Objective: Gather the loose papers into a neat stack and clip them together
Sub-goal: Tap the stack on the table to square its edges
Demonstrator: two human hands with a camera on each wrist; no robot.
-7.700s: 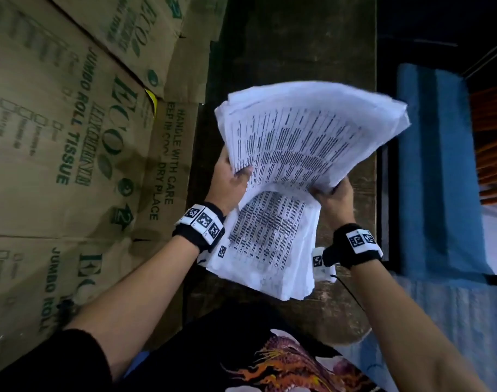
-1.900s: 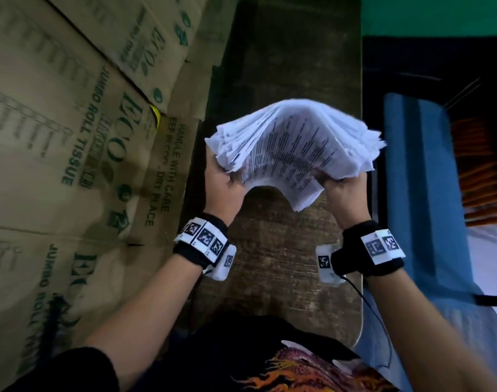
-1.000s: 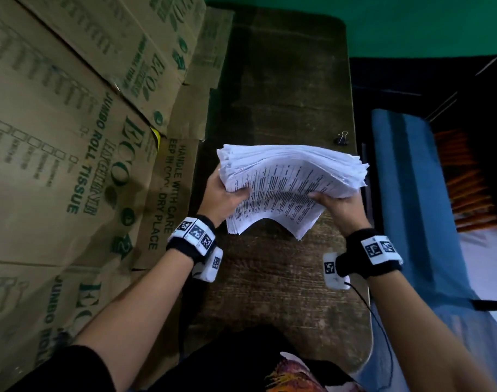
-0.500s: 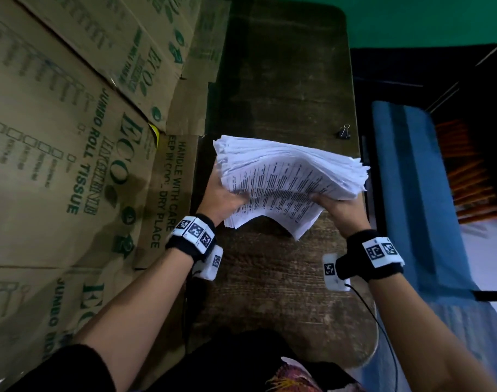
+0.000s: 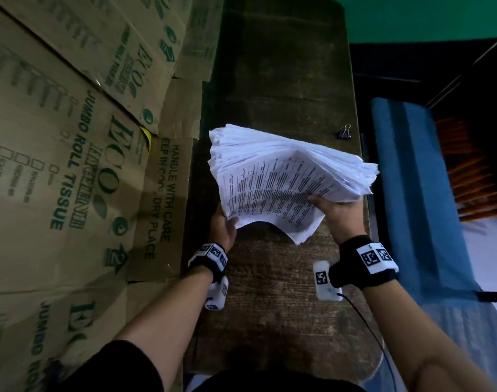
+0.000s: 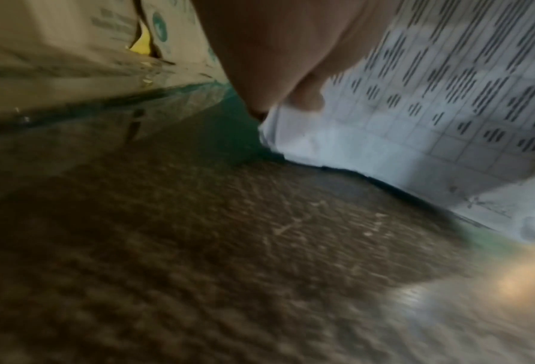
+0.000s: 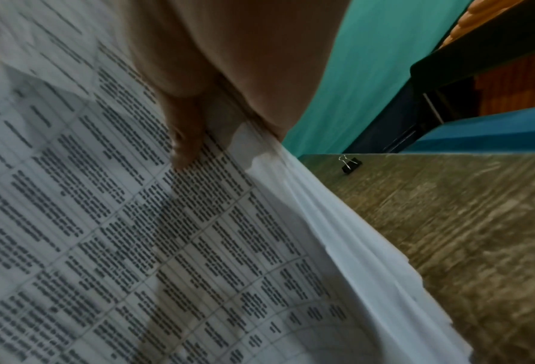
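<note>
You held the paper stack (image 5: 286,179) above the table (image 5: 284,292), left hand (image 5: 223,226) and right hand (image 5: 339,213) each clasping a side; squaring edges by tapping downward looked wise before reaching for the binder clip (image 5: 345,132).

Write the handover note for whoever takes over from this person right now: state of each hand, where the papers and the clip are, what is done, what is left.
Left hand grips the paper stack's left edge; right hand grips its right edge, thumb on the printed top sheet.
The stack is gathered, tilted, its edges still uneven.
Binder clip lies untouched on the wooden table, beyond the stack near the right edge.
Left: square the stack, fetch the clip, clip it.
</note>
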